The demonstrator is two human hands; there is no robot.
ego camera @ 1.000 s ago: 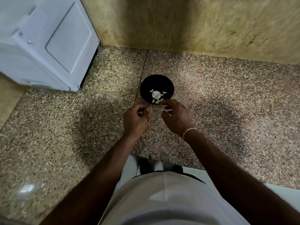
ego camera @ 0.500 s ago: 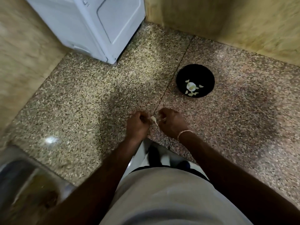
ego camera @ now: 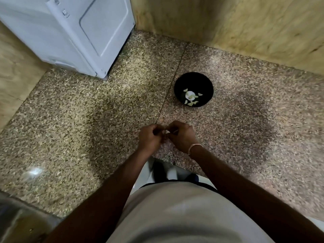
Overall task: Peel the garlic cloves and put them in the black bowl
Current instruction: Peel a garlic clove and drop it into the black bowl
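Speckled granite surface (ego camera: 87,120) fills the head view, tan stone wall (ego camera: 245,27) behind, white appliance (ego camera: 70,32) at far left corner. Round black bowl (ego camera: 193,89) sits on the surface, holding pale garlic pieces (ego camera: 190,96). Left hand (ego camera: 149,138) and right hand (ego camera: 182,135) meet just near of the bowl, fingers curled, pinching a small pale garlic clove (ego camera: 166,135) between them; clove mostly hidden. Thin bracelet (ego camera: 192,147) on right wrist.
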